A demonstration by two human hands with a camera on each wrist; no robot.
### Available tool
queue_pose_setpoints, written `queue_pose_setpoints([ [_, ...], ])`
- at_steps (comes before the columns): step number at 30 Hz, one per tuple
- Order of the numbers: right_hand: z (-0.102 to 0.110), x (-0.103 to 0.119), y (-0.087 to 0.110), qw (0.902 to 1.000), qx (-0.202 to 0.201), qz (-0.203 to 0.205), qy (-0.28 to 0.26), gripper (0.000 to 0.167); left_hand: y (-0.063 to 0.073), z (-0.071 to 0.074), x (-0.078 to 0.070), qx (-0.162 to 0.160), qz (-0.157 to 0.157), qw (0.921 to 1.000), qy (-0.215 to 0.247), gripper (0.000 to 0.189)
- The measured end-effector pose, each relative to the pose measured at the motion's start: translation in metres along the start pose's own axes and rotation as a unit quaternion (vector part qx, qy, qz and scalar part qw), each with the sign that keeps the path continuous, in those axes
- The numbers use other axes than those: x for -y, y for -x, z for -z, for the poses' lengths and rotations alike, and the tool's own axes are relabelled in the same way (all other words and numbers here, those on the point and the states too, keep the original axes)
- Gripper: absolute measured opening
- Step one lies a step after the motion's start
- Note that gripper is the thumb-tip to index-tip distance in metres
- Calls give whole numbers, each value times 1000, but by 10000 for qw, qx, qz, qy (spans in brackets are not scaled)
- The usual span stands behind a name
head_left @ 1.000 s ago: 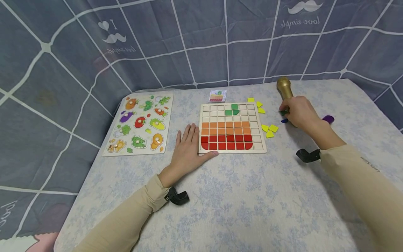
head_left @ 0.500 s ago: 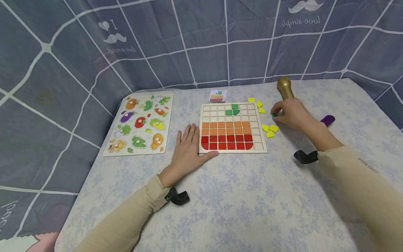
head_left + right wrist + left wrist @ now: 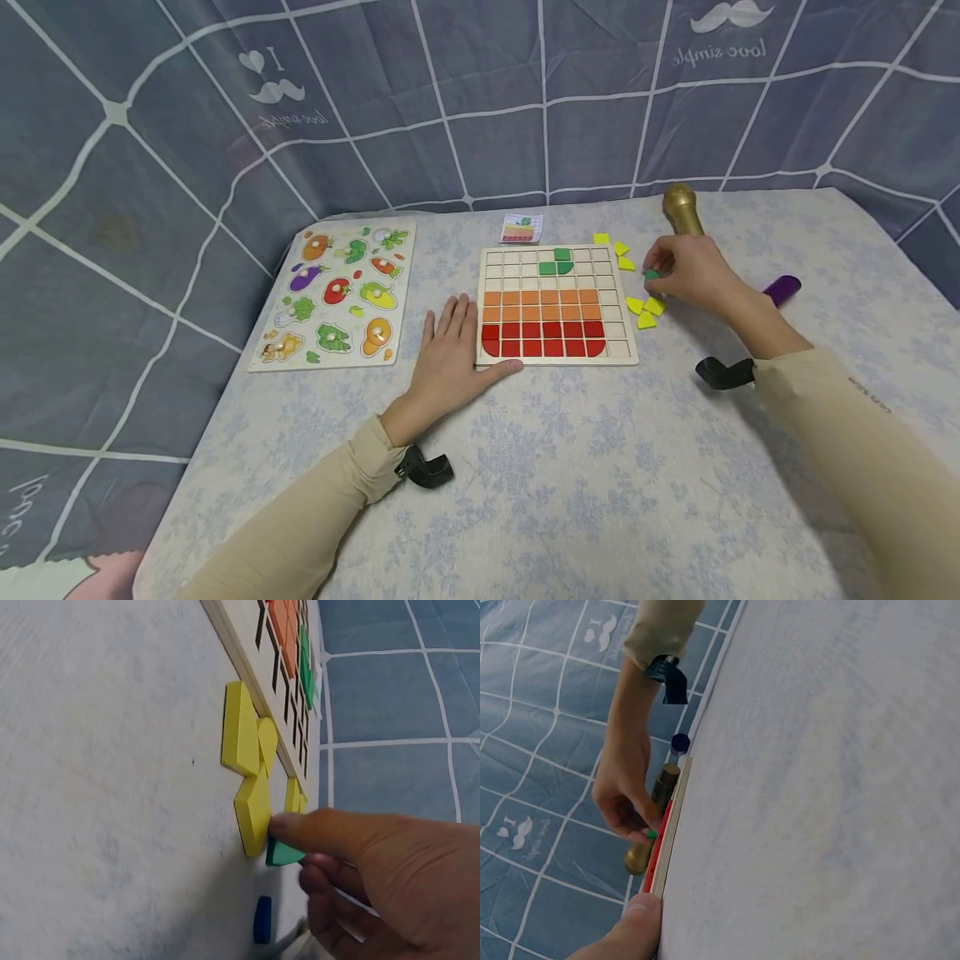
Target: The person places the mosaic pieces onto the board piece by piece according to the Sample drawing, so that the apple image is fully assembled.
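Note:
My left hand [image 3: 446,367] lies flat with straight fingers along the left edge of a wooden grid board [image 3: 622,348], its thumb at the front edge. Rows of red tiles [image 3: 542,339] and orange tiles [image 3: 542,305] fill lower cells; three green tiles [image 3: 556,263] sit near the top. Right of the board, my right hand [image 3: 697,271] pinches a green tile [image 3: 283,853] between thumb and fingers, just beyond loose yellow tiles [image 3: 241,731]. In the right wrist view a blue tile [image 3: 262,920] lies on the cloth below that hand.
Behind the board lies a small pattern card [image 3: 521,228]. A vegetable peg puzzle [image 3: 401,308] lies to the left. A gold microphone-shaped thing [image 3: 682,210] lies beyond the right hand, and a purple rounded object [image 3: 783,289] shows past the wrist. More yellow tiles [image 3: 625,263] lie at the board's right corner.
My right hand has moved left from beside the gold thing towards the board, carrying the green tile. The left hand has stayed in place.

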State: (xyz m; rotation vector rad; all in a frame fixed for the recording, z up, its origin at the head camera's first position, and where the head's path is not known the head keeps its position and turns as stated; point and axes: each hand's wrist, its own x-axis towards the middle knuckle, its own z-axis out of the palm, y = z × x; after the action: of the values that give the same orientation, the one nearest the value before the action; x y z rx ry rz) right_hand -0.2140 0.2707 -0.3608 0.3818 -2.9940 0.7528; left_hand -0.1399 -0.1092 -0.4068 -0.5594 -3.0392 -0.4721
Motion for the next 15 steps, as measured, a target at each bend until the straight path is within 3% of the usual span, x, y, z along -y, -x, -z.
queue_pose_setpoints([
  [3, -2, 2, 1, 9996, -162, 47, -213, 17, 0, 0, 0, 19, 16, 10000, -1, 121],
  [10, -9, 21, -4, 9936, -1041, 254, -352, 14, -1, -1, 0, 116, 41, 9999, -9, 122],
  [15, -20, 42, -22, 9930, -1059, 263, -449, 21, -1, 0, 0, 101, 51, 9999, -19, 122],
])
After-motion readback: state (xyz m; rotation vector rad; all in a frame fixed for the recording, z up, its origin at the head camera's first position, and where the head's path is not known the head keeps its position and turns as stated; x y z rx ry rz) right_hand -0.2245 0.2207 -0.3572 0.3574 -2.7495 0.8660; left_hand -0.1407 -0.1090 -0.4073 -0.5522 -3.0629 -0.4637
